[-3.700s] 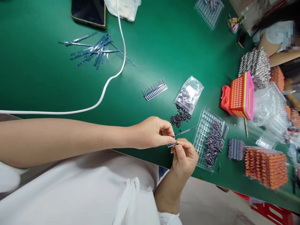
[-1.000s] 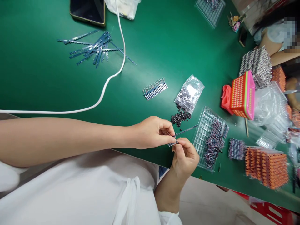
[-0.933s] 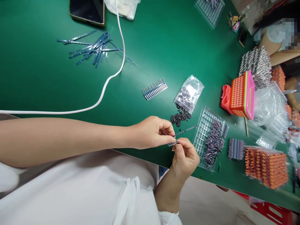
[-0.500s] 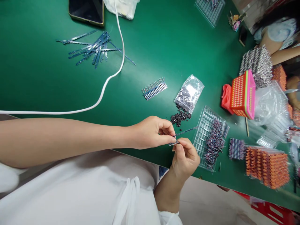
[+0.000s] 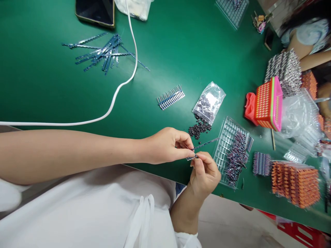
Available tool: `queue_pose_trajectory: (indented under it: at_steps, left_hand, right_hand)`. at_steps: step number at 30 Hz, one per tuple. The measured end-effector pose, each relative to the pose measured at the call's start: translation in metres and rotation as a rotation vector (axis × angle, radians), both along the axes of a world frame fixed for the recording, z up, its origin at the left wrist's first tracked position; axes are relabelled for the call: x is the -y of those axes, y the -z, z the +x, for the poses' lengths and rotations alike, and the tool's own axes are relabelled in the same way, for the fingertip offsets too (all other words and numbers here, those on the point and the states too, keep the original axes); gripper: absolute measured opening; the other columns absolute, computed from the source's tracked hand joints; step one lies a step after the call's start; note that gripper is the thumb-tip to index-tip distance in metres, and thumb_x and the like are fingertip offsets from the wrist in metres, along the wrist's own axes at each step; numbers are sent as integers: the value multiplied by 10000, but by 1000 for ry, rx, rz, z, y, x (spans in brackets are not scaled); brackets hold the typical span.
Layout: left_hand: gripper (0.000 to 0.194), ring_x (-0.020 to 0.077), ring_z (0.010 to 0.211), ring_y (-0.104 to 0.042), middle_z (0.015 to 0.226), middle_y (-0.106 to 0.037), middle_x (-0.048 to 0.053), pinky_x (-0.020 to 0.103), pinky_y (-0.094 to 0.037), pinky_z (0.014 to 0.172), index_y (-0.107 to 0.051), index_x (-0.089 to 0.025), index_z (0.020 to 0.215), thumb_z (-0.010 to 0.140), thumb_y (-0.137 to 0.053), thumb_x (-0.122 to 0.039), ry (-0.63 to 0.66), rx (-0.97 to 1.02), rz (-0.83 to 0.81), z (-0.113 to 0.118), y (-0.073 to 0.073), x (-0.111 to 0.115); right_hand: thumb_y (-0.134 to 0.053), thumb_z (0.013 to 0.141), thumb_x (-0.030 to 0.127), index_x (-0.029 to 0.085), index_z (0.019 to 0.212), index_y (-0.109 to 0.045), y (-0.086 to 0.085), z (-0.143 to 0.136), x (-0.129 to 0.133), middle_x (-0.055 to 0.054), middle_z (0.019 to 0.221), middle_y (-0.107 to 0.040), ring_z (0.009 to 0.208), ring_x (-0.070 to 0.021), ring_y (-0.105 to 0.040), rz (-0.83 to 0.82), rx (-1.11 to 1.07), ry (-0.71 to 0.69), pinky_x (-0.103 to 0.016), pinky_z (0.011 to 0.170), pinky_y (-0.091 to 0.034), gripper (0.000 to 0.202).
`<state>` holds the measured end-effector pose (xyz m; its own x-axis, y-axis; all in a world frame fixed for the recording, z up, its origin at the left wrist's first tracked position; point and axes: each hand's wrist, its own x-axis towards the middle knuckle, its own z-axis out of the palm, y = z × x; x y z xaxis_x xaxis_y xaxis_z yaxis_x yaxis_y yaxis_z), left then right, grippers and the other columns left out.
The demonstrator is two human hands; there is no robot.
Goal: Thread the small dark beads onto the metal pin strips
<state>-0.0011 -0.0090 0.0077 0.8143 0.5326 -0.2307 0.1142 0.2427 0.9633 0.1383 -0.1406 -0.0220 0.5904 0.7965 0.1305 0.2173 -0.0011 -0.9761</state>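
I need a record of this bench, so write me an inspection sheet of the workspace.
Surface: green table, things spread across it.
Work items: thin strip, held; dark beads spilled beside a plastic bag; clear tray of small pieces.
Clutter: phone, loose blue strips, red basket.
Hands: left hand holds the strip; right hand pinches beside it, anything gripped too small to tell.
Cables: white cable crosses the table.
Surroundings: another person's arm at right; pale floor below.

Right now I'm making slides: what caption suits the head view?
Left hand pinching a thin strip beside the right hand, near loose dark beads.
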Motion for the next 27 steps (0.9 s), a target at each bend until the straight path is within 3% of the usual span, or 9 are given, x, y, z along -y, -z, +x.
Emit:
queue_pose_trajectory:
  at_steps: [17,27]
  left_hand:
    - [127,148,729,-667,752,-723,21,260,-511,696,-680,-150,786,779,-718,-272,-25,7,-112,1,2,1]
    - [159,145,709,-638,747,-712,32,264,-495,672,-679,-138,801,781,-720,-290,-31,9,-144,3,3,2]
  right_hand:
    - [-703,844,283,178,808,-685,-2,-1,0,-13,753,-622,581,-95,-545,-57,-4,15,-241,500,-428,112]
    - [-712,835,225,195,809,-708,-1,-2,-1,3,739,-631,583,-95,-546,4,-41,23,-236,512,-406,40]
